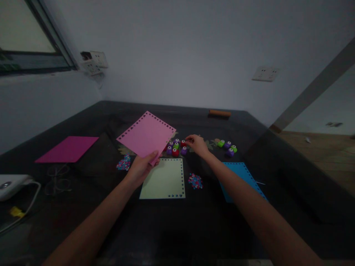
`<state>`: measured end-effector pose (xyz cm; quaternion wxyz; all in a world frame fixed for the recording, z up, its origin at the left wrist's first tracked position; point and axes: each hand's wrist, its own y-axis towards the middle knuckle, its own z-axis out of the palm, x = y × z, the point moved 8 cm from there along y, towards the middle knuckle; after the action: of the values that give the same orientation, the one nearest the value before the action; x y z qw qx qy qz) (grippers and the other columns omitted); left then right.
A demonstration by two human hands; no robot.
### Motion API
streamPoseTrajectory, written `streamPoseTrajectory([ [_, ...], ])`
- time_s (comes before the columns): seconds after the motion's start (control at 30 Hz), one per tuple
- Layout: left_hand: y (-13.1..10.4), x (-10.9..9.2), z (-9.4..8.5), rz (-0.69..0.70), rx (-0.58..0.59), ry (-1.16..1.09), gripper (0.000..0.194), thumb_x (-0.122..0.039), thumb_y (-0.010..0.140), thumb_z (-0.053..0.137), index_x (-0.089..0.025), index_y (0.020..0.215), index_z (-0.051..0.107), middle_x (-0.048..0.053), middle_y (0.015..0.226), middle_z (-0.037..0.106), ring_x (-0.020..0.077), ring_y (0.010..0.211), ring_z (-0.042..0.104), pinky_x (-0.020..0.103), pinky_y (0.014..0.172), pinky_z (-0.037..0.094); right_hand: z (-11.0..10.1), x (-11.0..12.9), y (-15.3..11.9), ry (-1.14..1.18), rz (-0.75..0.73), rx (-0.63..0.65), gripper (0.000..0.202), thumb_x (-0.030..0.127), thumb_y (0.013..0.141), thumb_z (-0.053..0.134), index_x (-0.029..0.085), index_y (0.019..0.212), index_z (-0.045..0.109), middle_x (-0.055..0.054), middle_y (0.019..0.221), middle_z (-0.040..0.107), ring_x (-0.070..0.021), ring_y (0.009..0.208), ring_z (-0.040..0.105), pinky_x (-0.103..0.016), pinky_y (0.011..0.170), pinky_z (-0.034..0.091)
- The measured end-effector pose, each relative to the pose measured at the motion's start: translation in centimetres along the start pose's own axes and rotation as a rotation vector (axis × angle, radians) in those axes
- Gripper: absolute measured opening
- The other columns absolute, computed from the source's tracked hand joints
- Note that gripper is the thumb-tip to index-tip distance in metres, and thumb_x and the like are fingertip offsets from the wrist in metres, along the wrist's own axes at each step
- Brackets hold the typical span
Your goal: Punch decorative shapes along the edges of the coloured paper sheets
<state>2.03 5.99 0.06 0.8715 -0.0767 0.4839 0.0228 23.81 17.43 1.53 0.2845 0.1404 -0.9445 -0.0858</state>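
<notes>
My left hand (144, 167) is closed on the near corner of a pink sheet of paper (148, 135), held tilted above the table. Small shapes are punched along several of its edges. My right hand (196, 143) has its fingers closed at a small red paper punch (183, 143), at the right end of a cluster of red, purple and green punches. Among these are a purple punch (183, 150) and another red punch (175, 152). Beneath the pink sheet lies a pale green sheet (163, 181), punched along its right side and part of other edges.
Piles of punched confetti lie right (195, 181) and left (124, 162) of the green sheet. A blue punched sheet (241, 173) is partly under my right forearm. More punches (229, 147), a magenta sheet (68, 149), a brown roll (219, 113) and a white corded device (12, 184) rest on the dark table.
</notes>
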Motion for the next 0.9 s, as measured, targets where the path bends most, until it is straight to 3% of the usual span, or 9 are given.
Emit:
streamPoseTrajectory([
  [0.2, 0.0, 0.2, 0.2, 0.007, 0.023, 0.012, 0.03, -0.014, 0.059, 0.08, -0.013, 0.084, 0.064, 0.001, 0.074, 0.065, 0.0098, 0.058, 0.058, 0.017, 0.046, 0.048, 1.6, 0.0, 0.9, -0.062, -0.021, 0.117, 0.021, 0.029, 0.075, 0.069, 0.022, 0.095, 0.069, -0.007, 0.096, 0.067, -0.0196, 0.082, 0.062, -0.028, 0.071, 0.045],
  [0.5, -0.3, 1.2, 0.5, -0.024, 0.036, 0.048, 0.037, -0.017, 0.056, 0.082, -0.011, 0.088, 0.063, 0.002, 0.074, 0.066, 0.0097, 0.055, 0.058, 0.019, 0.049, 0.051, 2.9, -0.7, 1.3, -0.087, -0.055, 0.1, 0.023, 0.025, 0.077, 0.068, 0.019, 0.099, 0.067, -0.007, 0.103, 0.061, -0.0172, 0.094, 0.058, -0.026, 0.083, 0.041],
  [0.67, -0.4, 1.3, 0.6, -0.026, 0.017, 0.043, 0.033, -0.014, 0.057, 0.081, -0.011, 0.084, 0.063, 0.004, 0.074, 0.067, 0.0111, 0.058, 0.061, 0.019, 0.051, 0.052, 2.0, -0.9, 0.9, -0.037, -0.007, 0.043, 0.021, 0.028, 0.075, 0.069, 0.018, 0.093, 0.067, -0.007, 0.099, 0.063, -0.0178, 0.089, 0.059, -0.027, 0.079, 0.041],
  [0.9, -0.9, 1.9, 1.2, -0.084, 0.021, 0.047, 0.03, -0.011, 0.059, 0.08, -0.009, 0.084, 0.064, 0.005, 0.073, 0.068, 0.0111, 0.056, 0.061, 0.021, 0.054, 0.053, -1.0, -1.1, -1.2, 0.143, 0.032, -0.057, 0.025, 0.027, 0.077, 0.066, 0.018, 0.099, 0.064, -0.006, 0.091, 0.068, -0.0176, 0.079, 0.063, -0.03, 0.072, 0.047],
])
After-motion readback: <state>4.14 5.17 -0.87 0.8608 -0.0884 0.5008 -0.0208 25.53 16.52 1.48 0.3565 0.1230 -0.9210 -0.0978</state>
